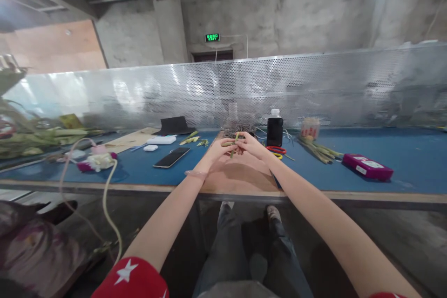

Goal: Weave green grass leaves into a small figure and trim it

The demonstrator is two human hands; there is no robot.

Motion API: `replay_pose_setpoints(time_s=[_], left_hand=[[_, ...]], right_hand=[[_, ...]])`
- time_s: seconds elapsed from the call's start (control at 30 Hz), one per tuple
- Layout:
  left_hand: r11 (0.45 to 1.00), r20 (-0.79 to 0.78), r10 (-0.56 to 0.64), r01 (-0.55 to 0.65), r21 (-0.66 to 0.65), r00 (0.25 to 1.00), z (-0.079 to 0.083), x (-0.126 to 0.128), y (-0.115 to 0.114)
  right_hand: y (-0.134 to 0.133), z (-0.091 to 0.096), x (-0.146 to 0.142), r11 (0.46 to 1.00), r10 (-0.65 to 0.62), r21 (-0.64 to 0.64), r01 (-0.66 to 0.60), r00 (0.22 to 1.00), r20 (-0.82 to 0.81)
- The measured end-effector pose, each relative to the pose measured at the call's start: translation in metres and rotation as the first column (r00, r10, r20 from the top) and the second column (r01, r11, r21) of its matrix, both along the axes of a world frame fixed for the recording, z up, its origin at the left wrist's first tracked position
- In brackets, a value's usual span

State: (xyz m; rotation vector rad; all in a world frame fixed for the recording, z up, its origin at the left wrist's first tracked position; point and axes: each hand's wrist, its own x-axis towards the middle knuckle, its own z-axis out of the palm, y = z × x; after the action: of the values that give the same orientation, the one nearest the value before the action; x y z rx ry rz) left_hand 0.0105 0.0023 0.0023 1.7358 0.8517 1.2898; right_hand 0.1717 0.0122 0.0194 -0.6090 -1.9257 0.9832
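Note:
My left hand (222, 149) and my right hand (252, 145) meet over a brown board (237, 174) at the front of the blue table. Between them is a narrow green plant strip (232, 151), pinched in the fingers of both hands. One end of it points down toward the board, and a yellowish part shows near the right fingertips. Some fingers overlap, so the exact grip is partly hidden. Just behind the hands lies a heap of thin greyish-brown curled pieces (240, 127). Red-handled scissors (276, 150) and a yellow handle (275, 155) lie beside my right forearm.
A bundle of green stalks (319, 151), a purple box (367, 166), a jar (310, 127) and an upright black phone (275, 131) stand or lie on the right. Leftward are a flat phone (172, 157), a white case (151, 148), cables and leafy stalks (45, 142). A perforated metal screen (195, 88) stands behind.

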Motion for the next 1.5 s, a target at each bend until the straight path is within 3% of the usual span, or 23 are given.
replay_pose_setpoints(time_s=[0.17,0.53,0.8,1.13,1.5], left_hand=[[1.000,0.095,-0.008,0.007,0.007,0.995,-0.001,-0.002,0.002],[1.000,0.118,0.004,-0.006,0.012,0.993,0.001,0.001,-0.002],[1.000,0.128,0.010,-0.008,-0.016,0.992,0.002,0.005,-0.003],[0.997,0.102,0.069,-0.072,0.027,0.992,0.003,0.005,-0.004],[0.995,0.124,0.088,-0.093,0.039,0.988,0.000,0.004,0.002]], right_hand=[[0.000,0.002,0.001,0.997,-0.075,0.007,0.075,0.997,0.003],[0.005,-0.002,0.001,0.984,-0.082,0.163,0.071,0.995,0.064],[0.003,0.001,-0.007,0.965,-0.192,0.177,0.195,0.981,-0.035],[0.001,0.001,-0.011,0.912,-0.318,0.254,0.322,0.946,-0.059],[0.005,-0.003,-0.016,0.787,-0.504,0.402,0.468,0.864,-0.019]])
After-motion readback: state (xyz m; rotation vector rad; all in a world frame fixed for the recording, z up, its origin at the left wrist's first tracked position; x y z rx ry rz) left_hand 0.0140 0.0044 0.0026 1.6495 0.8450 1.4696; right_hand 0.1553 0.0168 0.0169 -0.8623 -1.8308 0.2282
